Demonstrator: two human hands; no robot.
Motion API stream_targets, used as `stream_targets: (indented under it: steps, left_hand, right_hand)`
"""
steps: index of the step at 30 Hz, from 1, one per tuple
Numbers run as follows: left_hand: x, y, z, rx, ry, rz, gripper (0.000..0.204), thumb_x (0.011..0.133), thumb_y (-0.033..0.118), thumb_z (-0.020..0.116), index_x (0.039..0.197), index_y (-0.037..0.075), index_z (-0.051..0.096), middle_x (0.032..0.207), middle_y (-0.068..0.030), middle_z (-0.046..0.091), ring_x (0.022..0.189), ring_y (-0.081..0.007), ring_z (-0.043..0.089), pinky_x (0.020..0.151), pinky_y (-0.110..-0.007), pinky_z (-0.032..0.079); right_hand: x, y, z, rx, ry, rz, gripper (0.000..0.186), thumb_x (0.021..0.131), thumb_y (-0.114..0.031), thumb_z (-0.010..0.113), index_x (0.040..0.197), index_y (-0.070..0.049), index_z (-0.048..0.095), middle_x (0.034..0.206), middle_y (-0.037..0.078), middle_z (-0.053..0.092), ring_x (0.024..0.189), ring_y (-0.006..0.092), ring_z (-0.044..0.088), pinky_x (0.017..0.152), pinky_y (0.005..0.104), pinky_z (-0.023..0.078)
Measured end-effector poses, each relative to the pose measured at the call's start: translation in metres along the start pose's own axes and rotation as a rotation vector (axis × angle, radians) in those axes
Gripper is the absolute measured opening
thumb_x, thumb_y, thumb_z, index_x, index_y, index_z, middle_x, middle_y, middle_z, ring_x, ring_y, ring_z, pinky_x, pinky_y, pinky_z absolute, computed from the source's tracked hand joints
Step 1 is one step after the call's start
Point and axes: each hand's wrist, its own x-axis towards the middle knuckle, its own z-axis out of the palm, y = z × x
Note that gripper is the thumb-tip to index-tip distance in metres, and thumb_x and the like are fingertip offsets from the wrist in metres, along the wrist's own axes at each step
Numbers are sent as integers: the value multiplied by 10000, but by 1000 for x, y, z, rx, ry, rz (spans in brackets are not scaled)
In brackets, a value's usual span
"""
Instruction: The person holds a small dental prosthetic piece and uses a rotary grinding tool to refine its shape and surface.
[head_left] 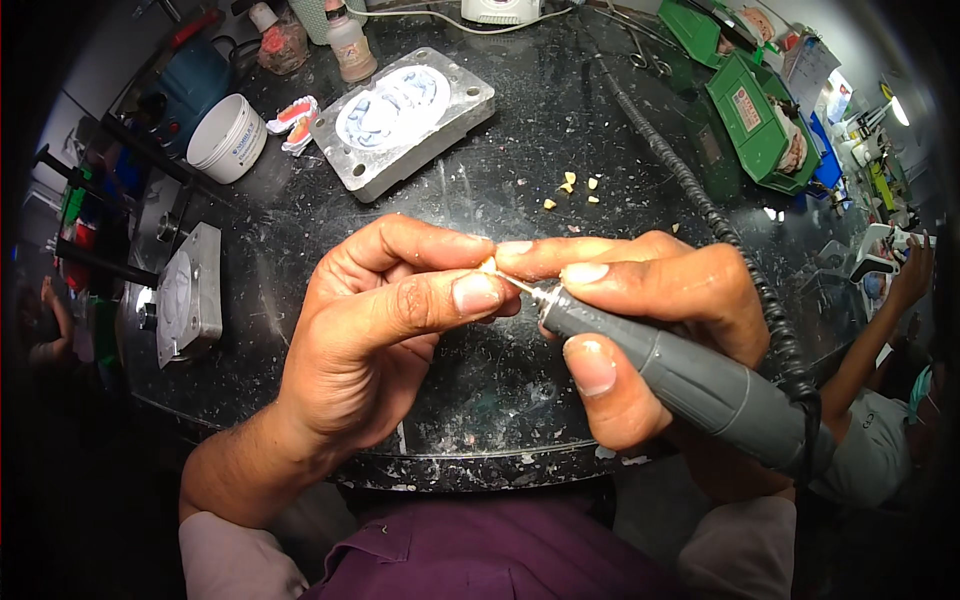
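My left hand (pixel 385 310) is closed, pinching a small yellowish artificial tooth (pixel 488 266) between thumb and forefinger. Most of that tooth is hidden by the fingertips. My right hand (pixel 660 310) grips a dark grey rotary handpiece (pixel 690 380), its thin bur (pixel 525 286) reaching the tooth. The right forefinger rests beside my left fingertips. Beyond the hands, several loose artificial teeth (pixel 568 180) lie scattered on the black tabletop (pixel 500 400). A black coiled cord (pixel 690 165) runs from the handpiece along the right toward the back.
A metal flask half with white plaster (pixel 395 108) lies at back left; another flask half (pixel 190 295) stands at the left edge. Near them are dentures (pixel 297 124), a white tub (pixel 228 138) and a bottle (pixel 350 45). Green bins (pixel 762 122) stand right, by another person's arm (pixel 880 310).
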Motion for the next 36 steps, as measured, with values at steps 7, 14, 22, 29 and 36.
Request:
stream_targets:
  steps: [7, 14, 22, 29, 36]
  left_hand:
    - [0, -1, -1, -16, -13, 16, 163, 846, -62, 617, 996, -11, 654, 971, -182, 691, 950, -244, 683, 895, -352, 535]
    - [0, 0, -1, -22, -13, 14, 164, 842, -71, 618, 994, -16, 650, 971, -176, 690, 918, -220, 683, 878, -332, 536]
    - [-1, 1, 4, 672, 6, 456, 217, 770, -103, 678, 954, -10, 612, 961, -108, 661, 901, -154, 646, 835, -277, 514]
    - [-2, 3, 6, 756, 18, 474, 198, 775, -105, 678, 943, -19, 616, 968, -111, 652, 922, -153, 631, 844, -274, 502]
    - [-3, 6, 1, 881, -19, 521, 205, 766, -133, 666, 935, -28, 618, 952, -121, 645, 916, -165, 626, 838, -281, 497]
  right_hand:
    - [-1, 1, 7, 29, 54, -2, 224, 889, -44, 602, 1050, 27, 462, 1005, 284, 638, 941, 297, 673, 837, 390, 569]
    - [-1, -5, 3, -29, 43, 16, 228, 901, -80, 600, 1048, 1, 446, 1018, 289, 641, 887, 247, 670, 797, 343, 566]
    - [-3, -11, 2, -17, 45, 152, 239, 914, -129, 603, 1060, -24, 446, 1064, 301, 635, 810, 161, 622, 748, 298, 537]
    - [-4, -3, 6, 31, 77, 131, 234, 890, -80, 599, 1072, -13, 467, 1051, 302, 638, 916, 221, 655, 821, 345, 547]
    - [0, 1, 3, 5, -7, 69, 233, 870, -42, 590, 1069, -3, 477, 1009, 297, 647, 893, 230, 663, 809, 349, 551]
